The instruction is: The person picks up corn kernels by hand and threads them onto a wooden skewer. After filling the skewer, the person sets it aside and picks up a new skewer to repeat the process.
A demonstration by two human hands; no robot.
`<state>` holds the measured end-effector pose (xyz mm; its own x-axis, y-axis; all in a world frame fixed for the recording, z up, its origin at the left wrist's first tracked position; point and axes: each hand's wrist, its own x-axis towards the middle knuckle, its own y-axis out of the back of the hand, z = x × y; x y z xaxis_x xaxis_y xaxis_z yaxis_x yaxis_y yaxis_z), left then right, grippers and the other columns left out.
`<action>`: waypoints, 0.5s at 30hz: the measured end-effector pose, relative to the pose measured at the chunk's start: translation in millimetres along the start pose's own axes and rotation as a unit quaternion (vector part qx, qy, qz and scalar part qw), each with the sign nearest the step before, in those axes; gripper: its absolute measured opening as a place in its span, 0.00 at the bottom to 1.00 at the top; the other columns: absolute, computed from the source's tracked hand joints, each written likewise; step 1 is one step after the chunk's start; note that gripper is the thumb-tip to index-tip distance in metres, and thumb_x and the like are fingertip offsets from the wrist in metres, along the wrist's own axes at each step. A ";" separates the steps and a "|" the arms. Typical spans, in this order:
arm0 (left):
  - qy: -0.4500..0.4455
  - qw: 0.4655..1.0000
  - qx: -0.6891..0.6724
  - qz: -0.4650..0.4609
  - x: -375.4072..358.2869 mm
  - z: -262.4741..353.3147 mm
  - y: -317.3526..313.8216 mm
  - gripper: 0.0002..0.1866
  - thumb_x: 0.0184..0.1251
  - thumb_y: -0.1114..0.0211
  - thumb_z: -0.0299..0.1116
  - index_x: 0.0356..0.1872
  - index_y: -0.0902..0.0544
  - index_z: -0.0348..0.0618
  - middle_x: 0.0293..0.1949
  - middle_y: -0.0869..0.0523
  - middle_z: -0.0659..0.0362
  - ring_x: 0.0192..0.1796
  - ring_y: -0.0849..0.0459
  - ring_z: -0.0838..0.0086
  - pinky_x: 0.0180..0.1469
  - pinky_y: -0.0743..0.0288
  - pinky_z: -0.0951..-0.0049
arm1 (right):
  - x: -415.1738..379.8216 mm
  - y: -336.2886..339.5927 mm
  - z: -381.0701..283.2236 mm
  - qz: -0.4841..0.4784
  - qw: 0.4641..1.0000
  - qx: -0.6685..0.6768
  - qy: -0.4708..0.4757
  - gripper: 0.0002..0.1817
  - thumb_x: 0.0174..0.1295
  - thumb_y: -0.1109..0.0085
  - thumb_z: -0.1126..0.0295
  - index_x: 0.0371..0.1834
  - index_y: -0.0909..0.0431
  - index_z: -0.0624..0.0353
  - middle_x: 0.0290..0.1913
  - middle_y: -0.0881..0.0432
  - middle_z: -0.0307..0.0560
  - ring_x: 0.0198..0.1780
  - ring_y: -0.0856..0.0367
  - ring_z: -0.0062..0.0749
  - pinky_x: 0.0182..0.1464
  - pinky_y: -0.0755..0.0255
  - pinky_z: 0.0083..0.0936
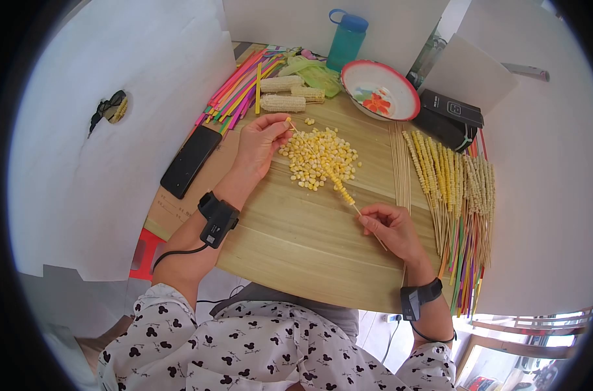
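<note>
Pinching the skewer [335,184] with your right hand [389,228], you are probably pressing one kernel onto its tip with your left hand [260,144], above the corn pile [317,159].

On a wooden table [309,241], the right hand [391,227] pinches the lower end of a thin skewer [339,186] threaded with a few kernels, while the left hand [260,144] pinches a kernel at its tip. Loose corn kernels [316,156] lie piled beneath. Finished corn skewers [449,179] (over coloured straws) lie right, near a bowl [381,91].
</note>
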<state>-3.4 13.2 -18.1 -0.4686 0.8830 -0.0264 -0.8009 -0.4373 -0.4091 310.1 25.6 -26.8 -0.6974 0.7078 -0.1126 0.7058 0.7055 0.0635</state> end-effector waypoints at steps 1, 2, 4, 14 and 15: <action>-0.003 1.000 0.001 -0.005 0.5 -1.0 1.1 0.07 0.63 0.37 0.24 0.42 0.19 0.37 0.36 0.15 0.58 0.33 0.19 0.79 0.38 0.24 0.82 | 0.0 0.1 0.2 0.000 1.000 0.000 0.000 0.08 0.62 0.38 0.72 0.40 0.19 0.64 0.29 0.21 0.32 0.29 0.25 0.12 0.32 0.31 0.09; -0.006 1.000 0.002 -0.010 0.9 -1.6 1.8 0.07 0.62 0.36 0.25 0.42 0.18 0.39 0.35 0.14 0.60 0.34 0.17 0.80 0.37 0.24 0.82 | 0.1 0.1 0.3 0.001 1.000 0.001 -0.001 0.08 0.62 0.38 0.72 0.40 0.19 0.64 0.29 0.21 0.32 0.29 0.25 0.12 0.32 0.31 0.09; -0.009 1.000 0.001 -0.013 0.7 -1.5 1.7 0.07 0.63 0.36 0.25 0.42 0.19 0.38 0.35 0.14 0.60 0.34 0.17 0.79 0.37 0.24 0.82 | 0.0 0.2 0.6 0.002 1.000 0.001 -0.002 0.08 0.62 0.38 0.71 0.40 0.19 0.64 0.29 0.21 0.32 0.29 0.25 0.12 0.32 0.31 0.09; -0.003 1.000 -0.005 -0.011 0.9 -0.5 1.3 0.07 0.64 0.38 0.23 0.43 0.20 0.35 0.37 0.15 0.55 0.32 0.20 0.79 0.38 0.23 0.81 | 0.4 0.0 0.1 0.013 1.000 -0.013 -0.011 0.08 0.62 0.37 0.71 0.39 0.19 0.64 0.28 0.22 0.31 0.28 0.26 0.11 0.30 0.33 0.09; -0.003 1.000 -0.005 -0.011 0.6 -0.2 1.3 0.07 0.64 0.38 0.23 0.43 0.20 0.35 0.37 0.15 0.55 0.32 0.20 0.79 0.38 0.23 0.81 | 0.3 0.1 0.1 0.015 1.000 -0.016 -0.012 0.08 0.62 0.37 0.71 0.39 0.19 0.64 0.27 0.22 0.31 0.28 0.26 0.11 0.30 0.33 0.09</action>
<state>-4.6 13.2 -18.9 -0.4538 0.8910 -0.0116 -0.8069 -0.4164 -0.4190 309.9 25.9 -27.0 -0.6728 0.7277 -0.1330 0.7214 0.6853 0.0998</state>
